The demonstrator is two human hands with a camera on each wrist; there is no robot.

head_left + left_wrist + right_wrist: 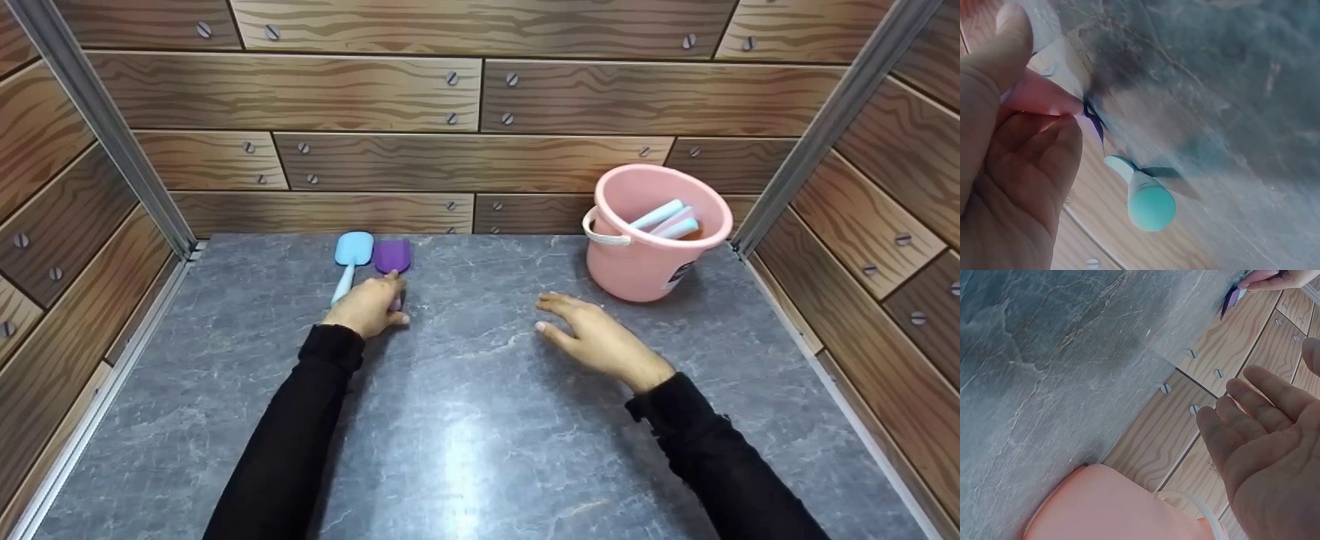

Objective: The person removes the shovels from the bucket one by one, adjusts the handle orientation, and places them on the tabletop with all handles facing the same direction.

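My left hand (366, 304) grips a toy shovel with a purple blade (392, 256), near the back left of the table. In the left wrist view the shovel's pinkish handle (1044, 97) runs between the thumb and the bent fingers (1064, 149). Just left of it lies a light blue toy shovel (354, 248), its handle partly behind the left hand. My right hand (600, 341) hovers with fingers extended and nothing in them, in front of a pink bucket (634, 274). Its palm faces the camera in the right wrist view.
The bucket stands at the back right, its white handle (609, 238) hanging at the left side. Several light blue and pinkish sticks (660, 214) poke up inside it. Wood-patterned walls (390, 161) enclose the grey marbled table (465, 390) at the back and sides.
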